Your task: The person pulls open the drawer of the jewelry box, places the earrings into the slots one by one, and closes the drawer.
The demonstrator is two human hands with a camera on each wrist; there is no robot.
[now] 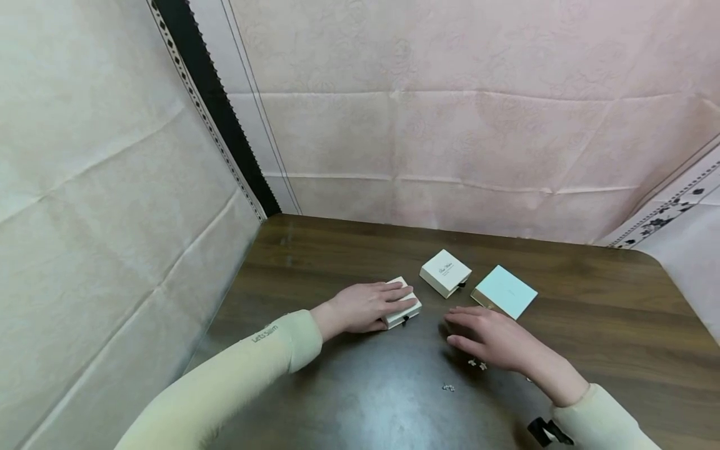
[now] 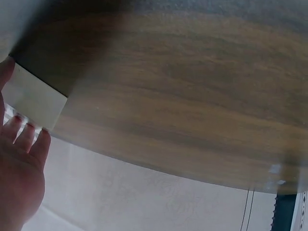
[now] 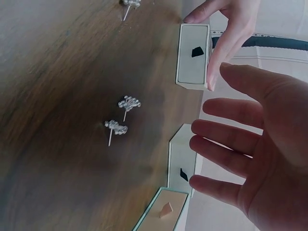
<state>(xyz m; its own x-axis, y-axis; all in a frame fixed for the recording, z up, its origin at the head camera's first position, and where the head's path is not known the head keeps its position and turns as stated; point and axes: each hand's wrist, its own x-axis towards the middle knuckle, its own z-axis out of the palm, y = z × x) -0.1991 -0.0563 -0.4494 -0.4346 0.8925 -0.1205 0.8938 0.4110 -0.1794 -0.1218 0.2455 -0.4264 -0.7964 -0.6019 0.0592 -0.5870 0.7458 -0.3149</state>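
My left hand (image 1: 374, 306) lies across a small white box (image 1: 415, 310), fingers over its top and thumb along its side; in the right wrist view the box's end (image 3: 193, 55) shows a black pull tab. My right hand (image 1: 495, 337) hovers over the table with fingers apart and nothing held. Below it lie two silver stud earrings (image 1: 483, 366), which the right wrist view shows as small clustered heads (image 3: 129, 102) on thin pins. Another silver piece of jewellery (image 1: 448, 387) lies nearer the front.
A second white box (image 1: 446, 272) with dark lettering and a black tab stands behind the hands. Beside it, close to my right fingers, is a mint-topped box (image 1: 506, 290). Pale cloth (image 1: 461, 144) hangs behind the brown wooden table (image 1: 337, 244).
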